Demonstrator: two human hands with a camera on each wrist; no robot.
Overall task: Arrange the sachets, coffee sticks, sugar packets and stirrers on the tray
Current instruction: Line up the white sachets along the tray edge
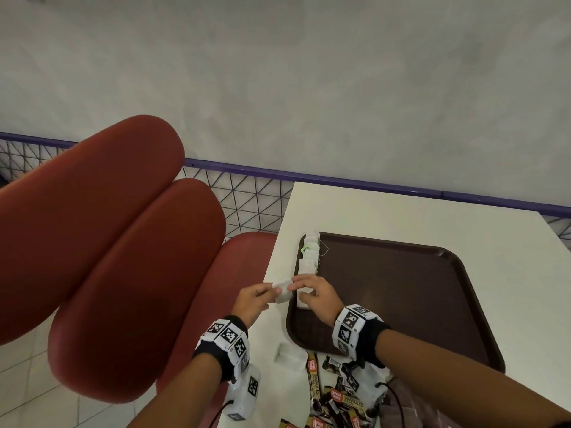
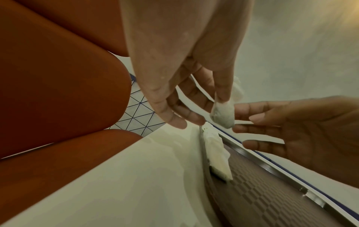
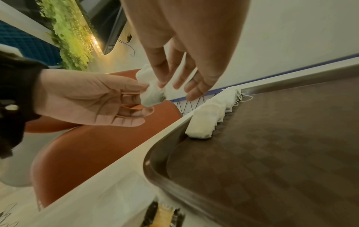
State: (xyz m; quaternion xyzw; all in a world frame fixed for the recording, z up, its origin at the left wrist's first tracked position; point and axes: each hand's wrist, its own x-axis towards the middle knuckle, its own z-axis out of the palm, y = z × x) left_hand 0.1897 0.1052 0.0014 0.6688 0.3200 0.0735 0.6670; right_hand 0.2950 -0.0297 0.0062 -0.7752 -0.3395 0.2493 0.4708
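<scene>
My left hand (image 1: pixel 274 293) pinches a white sachet (image 1: pixel 285 288) between thumb and fingers, just left of the brown tray (image 1: pixel 401 288). The same sachet (image 2: pixel 223 115) hangs from my thumb tip in the left wrist view. My right hand (image 1: pixel 298 284) reaches across with straight fingers (image 3: pixel 191 90), and one fingertip touches the sachet (image 3: pixel 153 94). A row of white sachets (image 1: pixel 309 257) with strings lies along the tray's left edge, also seen as the sachet row (image 3: pixel 211 113). Coffee sticks (image 1: pixel 336 393) lie in a heap on the table near me.
The white table (image 1: pixel 401 211) ends close to the tray's left side. Red padded seats (image 1: pixel 123 242) stand to the left, below table level. A purple-railed wire mesh (image 1: pixel 247 196) runs behind. More white packets (image 1: pixel 289 355) lie at the tray's near left corner.
</scene>
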